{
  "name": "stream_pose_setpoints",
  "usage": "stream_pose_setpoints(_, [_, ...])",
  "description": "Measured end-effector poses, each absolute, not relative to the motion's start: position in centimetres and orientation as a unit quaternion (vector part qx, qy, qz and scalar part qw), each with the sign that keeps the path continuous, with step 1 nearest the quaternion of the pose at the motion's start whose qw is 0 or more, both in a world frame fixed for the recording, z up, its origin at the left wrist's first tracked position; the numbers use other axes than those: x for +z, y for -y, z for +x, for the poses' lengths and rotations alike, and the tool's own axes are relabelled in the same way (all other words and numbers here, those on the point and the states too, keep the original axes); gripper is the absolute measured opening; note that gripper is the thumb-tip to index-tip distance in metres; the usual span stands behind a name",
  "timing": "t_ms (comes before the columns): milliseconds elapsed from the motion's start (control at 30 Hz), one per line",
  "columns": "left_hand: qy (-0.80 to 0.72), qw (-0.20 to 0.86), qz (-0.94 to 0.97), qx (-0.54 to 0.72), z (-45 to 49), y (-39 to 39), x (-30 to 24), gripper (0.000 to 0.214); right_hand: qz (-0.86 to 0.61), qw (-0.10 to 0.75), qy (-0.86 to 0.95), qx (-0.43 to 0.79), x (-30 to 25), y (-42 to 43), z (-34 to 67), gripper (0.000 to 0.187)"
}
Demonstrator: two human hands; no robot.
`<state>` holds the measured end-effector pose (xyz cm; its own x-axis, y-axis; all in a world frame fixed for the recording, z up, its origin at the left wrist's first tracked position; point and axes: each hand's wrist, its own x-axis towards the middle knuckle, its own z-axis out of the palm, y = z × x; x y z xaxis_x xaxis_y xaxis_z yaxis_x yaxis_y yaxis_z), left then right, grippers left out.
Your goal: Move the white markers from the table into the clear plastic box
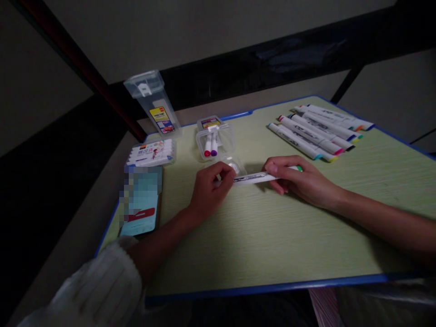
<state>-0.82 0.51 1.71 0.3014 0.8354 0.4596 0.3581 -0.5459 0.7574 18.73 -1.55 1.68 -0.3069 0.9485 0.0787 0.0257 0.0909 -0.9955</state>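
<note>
tall clear box (pixel 152 102) stands at the table's (pixel 259 240) far left corner, yellow label on it. just in front, a flat pack of pens (pixel 152 153) lies near the left edge. nearer along that edge, a blue booklet (pixel 142 202), partly blurred. right of the pack, a small clear case (pixel 214 138) sits open near the far edge, with a red-tipped and a purple-tipped marker standing in it. left hand (pixel 209 190) mid-table, fingers pinched on the left end of a white marker (pixel 254 178), just in front of a clear lid that touches the case. the marker lies flat across the table's middle, between both hands. right hand (pixel 299 179) grips its right end, green tip showing past the fingers. near the far right corner, a row of markers (pixel 318 131) lies side by side, coloured caps toward the right edge, well apart from the hands.
</note>
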Motion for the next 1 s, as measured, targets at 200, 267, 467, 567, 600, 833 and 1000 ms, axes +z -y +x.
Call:
stream_pose_setpoints(200, [-0.399, 0.328, 0.693, 0.503, -0.72, -0.61, 1.61, 0.014, -0.423, 0.500, 0.522, 0.546, 1.91, 1.13, 18.24, 0.036])
stream_pose_setpoints(267, [-0.378, 0.364, 0.686, 0.504, -0.72, -0.64, 1.55, 0.016, -0.417, 0.523, 0.493, 0.556, 2.11, 0.94, 18.15, 0.034])
stream_pose_setpoints(467, [-0.335, 0.440, 0.654, 0.515, -0.64, -0.66, 1.23, 0.035, -0.393, 0.532, 0.459, 0.593, 2.12, 0.74, 18.21, 0.037])
stream_pose_setpoints(567, [-0.346, 0.432, 0.653, 0.517, -0.66, -0.61, 1.12, 0.042, -0.382, 0.523, 0.453, 0.613, 2.10, 0.81, 18.28, 0.041])
stream_pose_setpoints(600, [-0.351, 0.428, 0.653, 0.517, -0.68, -0.59, 1.10, 0.043, -0.378, 0.518, 0.452, 0.620, 2.11, 0.83, 18.31, 0.041])
stream_pose_setpoints(833, [-0.366, 0.437, 0.640, 0.515, -0.75, -0.54, 1.00, 0.043, -0.370, 0.500, 0.452, 0.640, 1.95, 0.80, 18.51, 0.042])
stream_pose_setpoints(1000, [-0.378, 0.406, 0.664, 0.502, -0.85, -0.55, 1.04, 0.037, -0.371, 0.500, 0.457, 0.636, 1.87, 0.78, 18.58, 0.042])
